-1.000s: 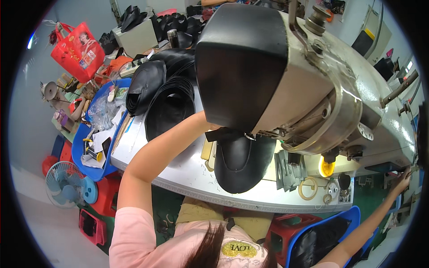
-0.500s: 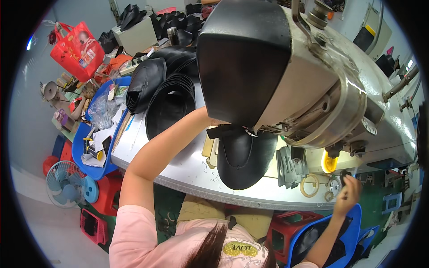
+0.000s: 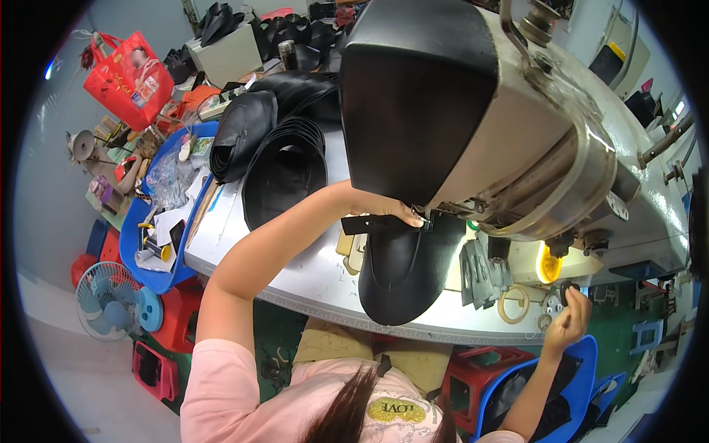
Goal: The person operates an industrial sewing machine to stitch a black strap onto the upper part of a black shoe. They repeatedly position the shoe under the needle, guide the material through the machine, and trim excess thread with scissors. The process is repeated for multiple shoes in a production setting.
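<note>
Under the head of a sewing machine (image 3: 421, 103) lies a black leather shoe upper (image 3: 402, 284), rounded toe toward me. A black strap (image 3: 358, 224) sticks out to its left, and a small metal buckle (image 3: 422, 219) sits by the needle area. My left hand (image 3: 391, 209) is closed on the upper beside the buckle, thumb and finger pressed near the strap; the machine head hides part of it. Off the table's right end, my right hand (image 3: 570, 319) pinches a small round black piece (image 3: 568, 291); I cannot tell whether it is a knob on the machine.
Stacked black leather uppers (image 3: 284, 173) stand left of my forearm. Grey flat pieces (image 3: 481, 277), a tape roll (image 3: 512, 304) and a lit yellow lamp (image 3: 549, 263) are at the right. Blue trays (image 3: 133, 236) flank the table, with a fan (image 3: 109, 299) at lower left.
The shoe upper has come a little toward me, and my left thumb and fingers now show from behind the machine head. My right hand stays at the black piece. The view has shifted slightly.
</note>
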`<state>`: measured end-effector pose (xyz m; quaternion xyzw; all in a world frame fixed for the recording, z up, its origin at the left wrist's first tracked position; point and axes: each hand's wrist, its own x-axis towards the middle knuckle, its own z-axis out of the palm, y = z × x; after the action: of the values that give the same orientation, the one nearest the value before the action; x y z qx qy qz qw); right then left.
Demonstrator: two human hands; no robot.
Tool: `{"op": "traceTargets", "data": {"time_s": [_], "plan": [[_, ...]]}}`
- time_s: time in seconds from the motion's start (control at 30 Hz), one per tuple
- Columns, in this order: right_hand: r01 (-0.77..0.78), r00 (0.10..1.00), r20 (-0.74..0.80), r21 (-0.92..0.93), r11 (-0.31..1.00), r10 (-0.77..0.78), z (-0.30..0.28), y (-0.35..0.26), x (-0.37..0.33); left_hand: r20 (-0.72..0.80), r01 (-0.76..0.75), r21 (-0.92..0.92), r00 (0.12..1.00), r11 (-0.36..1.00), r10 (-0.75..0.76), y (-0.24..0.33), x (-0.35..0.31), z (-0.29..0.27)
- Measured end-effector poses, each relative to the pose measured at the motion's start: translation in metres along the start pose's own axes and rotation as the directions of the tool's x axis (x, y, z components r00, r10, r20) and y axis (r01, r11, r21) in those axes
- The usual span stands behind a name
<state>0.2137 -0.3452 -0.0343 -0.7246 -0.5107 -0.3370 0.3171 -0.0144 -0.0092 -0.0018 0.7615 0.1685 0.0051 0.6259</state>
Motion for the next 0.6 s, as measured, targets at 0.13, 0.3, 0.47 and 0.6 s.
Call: {"op": "traceTargets", "data": {"time_s": [0.13,0.3,0.47,0.6], "plan": [[-0.331,0.868,-0.347,0.132,0.935,0.356,-0.032,0.074,0.016,0.007,0.054,0.01,0.999,0.998,-0.054,-0.005,0.003,0.001],[-0.5,0.755,-0.553,-0.136,0.855,0.353,-0.096,0.221,0.104,-0.008,0.038,0.026,0.999,0.999,-0.038,-0.009,0.005,-0.001],[-0.468,0.879,-0.025,-0.239,0.851,0.476,-0.201,0.457,0.11,-0.045,-0.029,-0.075,0.999,0.997,0.026,-0.006,0.006,0.001],[-0.755,0.656,-0.205,-0.16,0.636,0.727,-0.182,0.44,0.107,-0.051,-0.034,-0.128,0.998,0.991,0.027,-0.005,0.002,0.002]]}}
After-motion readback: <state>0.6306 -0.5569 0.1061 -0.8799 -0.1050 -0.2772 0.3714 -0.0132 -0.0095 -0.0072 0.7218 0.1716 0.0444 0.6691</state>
